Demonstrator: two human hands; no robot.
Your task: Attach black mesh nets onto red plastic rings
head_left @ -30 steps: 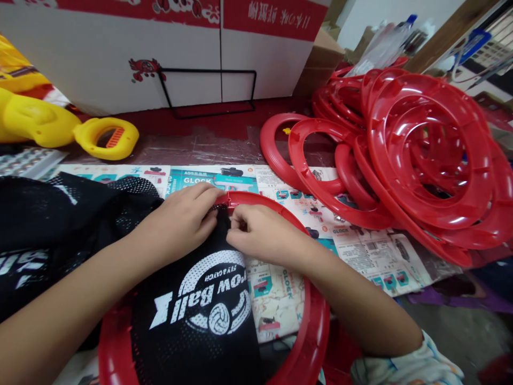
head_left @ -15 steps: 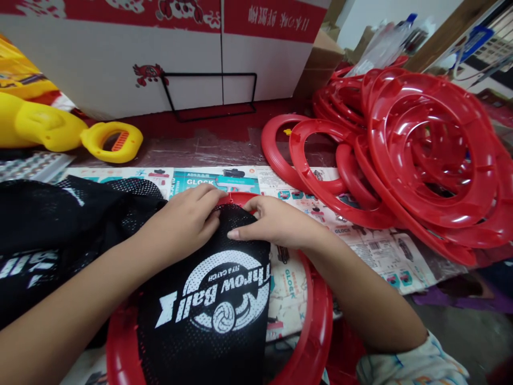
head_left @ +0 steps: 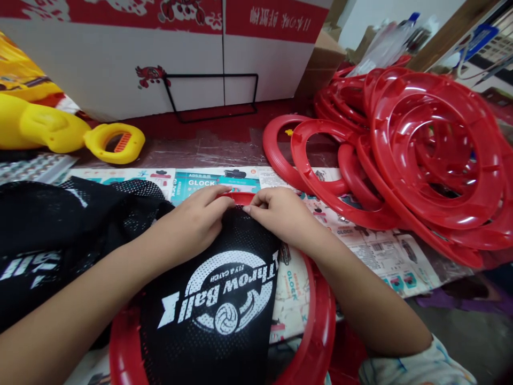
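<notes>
A black mesh net [head_left: 216, 353] printed "Throw Ball" in white lies across a red plastic ring [head_left: 320, 326] in front of me. Both hands meet at the ring's far edge. My left hand [head_left: 200, 216] pinches the net's upper edge against the rim, fingers bent over it. Close beside it, my right hand [head_left: 276, 214] grips the same edge between thumb and curled fingers. A short stretch of red rim shows between the hands. The net covers much of the ring's left side, and its near end runs out of view.
More black mesh nets [head_left: 60, 230] lie heaped at left. Beyond them rests a yellow plastic piece with a looped handle [head_left: 114, 143]. A pile of red rings [head_left: 436, 149] stands at right. A white and red carton [head_left: 192, 53] and a black wire frame [head_left: 212, 76] are behind. Printed card sheets [head_left: 360, 251] cover the table.
My right thumb has drawn up from the net's face to its top edge, and its fingers have curled in. The net's upper part has spread slightly to the right.
</notes>
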